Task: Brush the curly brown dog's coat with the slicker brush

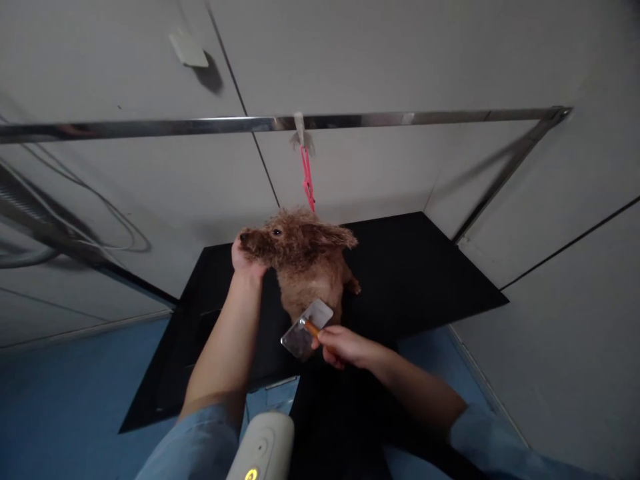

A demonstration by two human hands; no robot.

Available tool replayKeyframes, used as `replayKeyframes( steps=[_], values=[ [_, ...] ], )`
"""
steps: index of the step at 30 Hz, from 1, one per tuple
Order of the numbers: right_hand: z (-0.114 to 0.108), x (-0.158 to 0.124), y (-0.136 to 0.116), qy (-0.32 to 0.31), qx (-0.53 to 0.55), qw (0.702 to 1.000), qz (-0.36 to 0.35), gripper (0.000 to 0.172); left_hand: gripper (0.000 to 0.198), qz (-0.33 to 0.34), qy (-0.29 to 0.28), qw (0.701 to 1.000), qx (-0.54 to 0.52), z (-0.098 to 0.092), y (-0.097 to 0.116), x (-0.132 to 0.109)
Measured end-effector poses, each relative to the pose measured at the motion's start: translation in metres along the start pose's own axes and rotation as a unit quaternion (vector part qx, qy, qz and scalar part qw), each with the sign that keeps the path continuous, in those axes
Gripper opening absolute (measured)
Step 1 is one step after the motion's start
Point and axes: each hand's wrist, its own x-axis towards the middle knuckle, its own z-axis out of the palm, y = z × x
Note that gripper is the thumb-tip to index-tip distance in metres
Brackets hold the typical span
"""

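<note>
A brown curly-haired dog is on the black grooming table, its head turned to the left. My left hand cups the dog's muzzle and chin from below, with the fingers partly hidden behind the snout. In my right hand is the wooden handle of a slicker brush. The brush's broad metal head lies over the dog's chest and front, its back facing me. Whether the bristles touch the coat I cannot tell.
The black table stands against a pale wall. Above it runs a metal bar, from which a pink loop hangs behind the dog. A white device with a lit yellow mark is close below me. Cables hang at left.
</note>
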Motion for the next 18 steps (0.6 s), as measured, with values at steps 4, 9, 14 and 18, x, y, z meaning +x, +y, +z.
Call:
replayKeyframes(
  steps=[4,9,14,18],
  values=[
    [-0.004,0.003,-0.014,0.103,-0.01,0.993,-0.063,0.022,0.03,-0.005,-0.022,1.0,0.014,0.001,-0.004,0.004],
    [0.002,0.005,0.009,0.059,-0.049,0.996,0.045,0.022,0.025,0.006,-0.037,0.999,0.036,0.001,-0.007,0.006],
    [0.014,0.015,0.014,0.109,0.07,0.991,-0.045,0.022,0.025,0.014,-0.067,0.994,0.083,0.006,-0.013,-0.002],
    [0.027,0.023,0.043,0.114,0.119,0.984,0.073,0.024,0.028,0.002,-0.069,0.995,0.074,0.01,-0.014,-0.007]
  ],
)
